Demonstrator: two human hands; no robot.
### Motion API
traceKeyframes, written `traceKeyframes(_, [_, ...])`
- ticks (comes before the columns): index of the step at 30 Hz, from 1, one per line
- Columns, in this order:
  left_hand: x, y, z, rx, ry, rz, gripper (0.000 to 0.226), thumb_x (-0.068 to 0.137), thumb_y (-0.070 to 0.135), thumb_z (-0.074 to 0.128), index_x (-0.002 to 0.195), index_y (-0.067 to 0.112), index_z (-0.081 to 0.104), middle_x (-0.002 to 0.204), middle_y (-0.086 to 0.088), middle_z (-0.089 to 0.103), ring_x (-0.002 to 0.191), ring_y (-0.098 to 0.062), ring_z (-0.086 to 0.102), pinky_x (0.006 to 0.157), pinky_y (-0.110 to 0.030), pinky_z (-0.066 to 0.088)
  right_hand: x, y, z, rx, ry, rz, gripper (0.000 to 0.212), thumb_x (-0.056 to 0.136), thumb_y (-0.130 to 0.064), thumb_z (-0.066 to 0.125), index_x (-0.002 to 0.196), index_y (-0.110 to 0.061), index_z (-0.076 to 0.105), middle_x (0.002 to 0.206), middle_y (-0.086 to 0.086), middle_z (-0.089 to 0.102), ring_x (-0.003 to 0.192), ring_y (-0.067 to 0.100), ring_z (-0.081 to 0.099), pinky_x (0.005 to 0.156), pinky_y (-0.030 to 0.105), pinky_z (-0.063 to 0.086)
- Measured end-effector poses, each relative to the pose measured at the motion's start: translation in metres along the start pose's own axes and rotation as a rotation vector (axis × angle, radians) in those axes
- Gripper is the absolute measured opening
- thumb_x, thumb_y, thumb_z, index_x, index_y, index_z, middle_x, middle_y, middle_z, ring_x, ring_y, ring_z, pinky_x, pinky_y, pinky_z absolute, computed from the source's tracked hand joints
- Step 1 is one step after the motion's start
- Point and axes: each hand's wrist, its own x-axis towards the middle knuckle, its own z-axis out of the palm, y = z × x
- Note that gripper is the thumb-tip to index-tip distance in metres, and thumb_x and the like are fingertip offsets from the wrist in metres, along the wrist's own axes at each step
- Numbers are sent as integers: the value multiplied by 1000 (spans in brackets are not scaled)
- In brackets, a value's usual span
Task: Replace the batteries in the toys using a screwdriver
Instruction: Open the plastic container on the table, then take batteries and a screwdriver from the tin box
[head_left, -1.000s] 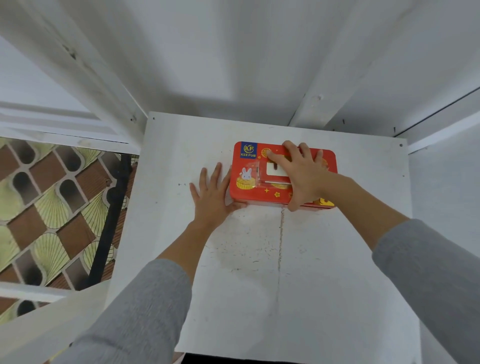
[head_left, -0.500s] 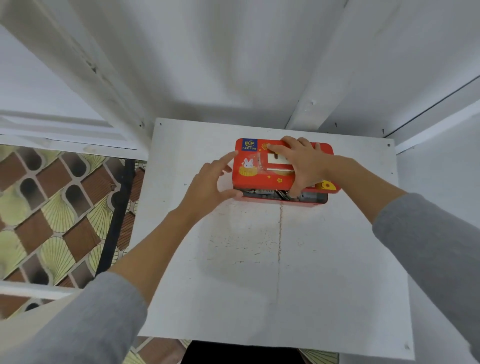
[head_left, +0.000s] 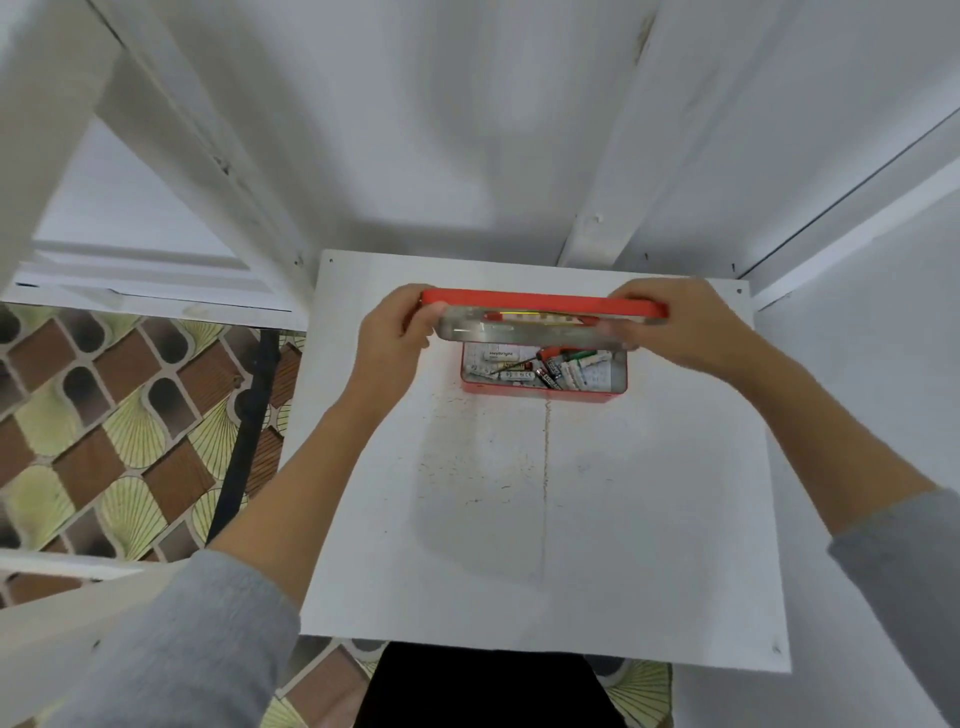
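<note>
Red rectangular metal tin (head_left: 545, 387), uncovered, near the far edge of the white square desk (head_left: 519, 519), a little right of centre. Inside lie loose cylindrical batteries (head_left: 571, 369) in white, black and green wrappers, and what appears to be a small red-handled screwdriver (head_left: 550, 354); no toy is visible. The tin's red lid with a silver underside (head_left: 540, 318) is held tilted just above the tin's far rim, underside toward the viewer. The left hand (head_left: 397, 327) pinches the lid's left end; the right hand (head_left: 680, 325) clamps its right end, fingers wrapped over the top edge.

Risks, as judged from this view: the lid hangs directly over the open tin, so a slipping grip would drop it onto the contents and could scatter them; round batteries knocked out could roll across the smooth desk toward its left edge, beyond which lies patterned tile floor (head_left: 104, 441). Old and fresh cells lie mixed, so a spent one might be picked by mistake.

Surroundings: white walls (head_left: 467, 130) and a white beam (head_left: 613, 208) stand close behind the far edge, leaving little room to set the lid there; the near half of the desk is bare. Grey sleeves (head_left: 182, 649) cover both forearms.
</note>
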Motion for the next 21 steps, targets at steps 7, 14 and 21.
traceKeyframes(7, [-39,-19,28,-45,-16,-331,26,100,26,46,83,11,59,69,8,54,55,3,49,58,-10,38,-52,55,73,564,553,443,21,79,-15,71,76,-23,52,82,10,63,80,29,64,74,46,55])
traceKeyframes(14, [-88,-67,64,18,-79,-486,28,96,27,47,111,12,65,105,-16,45,94,-21,50,89,-38,48,-73,79,137,454,684,713,16,84,-15,66,88,0,62,75,2,58,70,14,51,52,0,35])
traceKeyframes(21, [-107,-81,72,111,-128,-581,30,93,0,40,120,0,53,108,-9,40,102,-25,48,95,-38,45,-88,102,172,345,449,685,19,85,-3,56,103,-6,64,106,15,58,89,21,57,77,17,36])
